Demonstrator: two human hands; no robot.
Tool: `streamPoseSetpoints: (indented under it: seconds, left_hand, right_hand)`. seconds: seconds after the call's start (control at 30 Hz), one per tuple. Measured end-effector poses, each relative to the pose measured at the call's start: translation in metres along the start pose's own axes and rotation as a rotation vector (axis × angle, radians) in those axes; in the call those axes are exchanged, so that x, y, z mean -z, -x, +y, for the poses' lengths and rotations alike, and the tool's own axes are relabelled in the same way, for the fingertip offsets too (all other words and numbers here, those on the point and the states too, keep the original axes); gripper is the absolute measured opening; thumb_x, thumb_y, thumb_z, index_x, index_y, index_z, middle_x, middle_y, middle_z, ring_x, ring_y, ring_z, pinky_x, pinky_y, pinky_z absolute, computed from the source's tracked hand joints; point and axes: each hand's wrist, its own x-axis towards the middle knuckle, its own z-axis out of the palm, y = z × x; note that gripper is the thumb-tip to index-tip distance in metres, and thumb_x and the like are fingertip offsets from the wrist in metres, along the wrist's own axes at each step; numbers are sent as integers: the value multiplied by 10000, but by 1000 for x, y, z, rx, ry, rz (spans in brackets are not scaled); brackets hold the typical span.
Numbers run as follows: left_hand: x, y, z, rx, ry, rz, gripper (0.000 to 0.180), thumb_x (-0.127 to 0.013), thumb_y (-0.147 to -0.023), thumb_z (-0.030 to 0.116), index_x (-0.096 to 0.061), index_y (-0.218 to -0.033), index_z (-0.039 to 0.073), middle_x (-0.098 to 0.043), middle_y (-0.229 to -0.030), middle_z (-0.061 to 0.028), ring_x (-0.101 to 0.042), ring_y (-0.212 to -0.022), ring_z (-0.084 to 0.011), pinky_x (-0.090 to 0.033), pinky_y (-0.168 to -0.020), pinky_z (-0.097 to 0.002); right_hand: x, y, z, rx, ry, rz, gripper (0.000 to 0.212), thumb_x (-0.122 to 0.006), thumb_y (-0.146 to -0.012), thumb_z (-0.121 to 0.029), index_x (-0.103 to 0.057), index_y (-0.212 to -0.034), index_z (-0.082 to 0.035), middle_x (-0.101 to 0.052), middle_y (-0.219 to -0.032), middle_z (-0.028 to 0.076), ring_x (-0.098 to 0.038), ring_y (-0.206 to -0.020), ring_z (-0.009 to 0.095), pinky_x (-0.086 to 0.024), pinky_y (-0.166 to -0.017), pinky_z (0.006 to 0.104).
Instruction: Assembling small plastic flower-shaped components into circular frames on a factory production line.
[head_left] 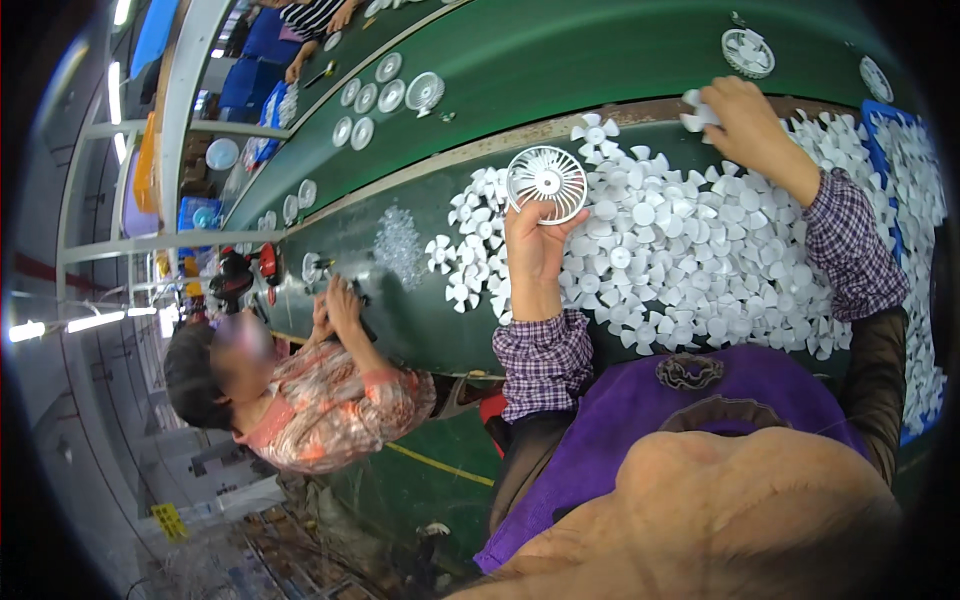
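Observation:
My left hand (536,245) is closed on the lower rim of a round white fan grille (546,180), held up with its ribbed face showing. Off to the right, my right hand (745,120) pinches a white fan blade (697,112) near the edge of the green conveyor belt. Between and below my hands spreads a big heap of white fan blades (690,250). One blade (595,133) lies just right of the grille, and a looser group (470,235) lies to its left.
A green conveyor belt (580,60) runs beyond the worktable, carrying several round white fan parts (748,52). Small clear pieces (400,245) are piled on the table at left. A co-worker (330,400) sits on my left, hands over the table. A blue crate (880,150) of blades stands at right.

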Motion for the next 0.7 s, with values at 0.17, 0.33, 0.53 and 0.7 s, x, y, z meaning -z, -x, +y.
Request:
streamPoseSetpoints:
  seconds: [0.17,0.33,0.53,0.7]
  left_hand:
    - [-36,-7,-20,4,-157,-138,492,-442,-732,-56,-448,-1224,-49,-588,-1135,-176,-627,-1000,-289,-560,-833,-449]
    - [-52,-10,-41,-28,-294,-246,415,-507,-792,-21,-476,-1206,-14,-608,-1062,-77,-615,-895,-139,-514,-765,-283]
    - [-58,-16,-49,-83,-463,-105,282,-639,-872,52,-550,-1135,-1,-632,-1020,-53,-605,-850,-97,-503,-743,-231]
    - [-58,-10,-43,-56,-440,-187,265,-626,-872,30,-561,-1127,-5,-636,-1025,-51,-604,-865,-98,-499,-758,-230]
  right_hand:
    - [25,-5,-68,326,-307,81,386,-705,-712,-136,-573,-1050,-2,-559,-932,143,-528,-899,316,-445,-792,408]
    - [4,0,-83,346,-310,139,397,-725,-698,-128,-568,-1034,10,-545,-938,137,-529,-900,302,-453,-782,378]
    - [0,3,-78,358,-355,133,360,-721,-691,-114,-569,-995,5,-544,-922,121,-536,-872,282,-463,-763,377]
    - [29,3,-64,27,-706,-108,442,-674,-778,-142,-523,-1164,9,-563,-1025,172,-562,-992,338,-465,-812,403]
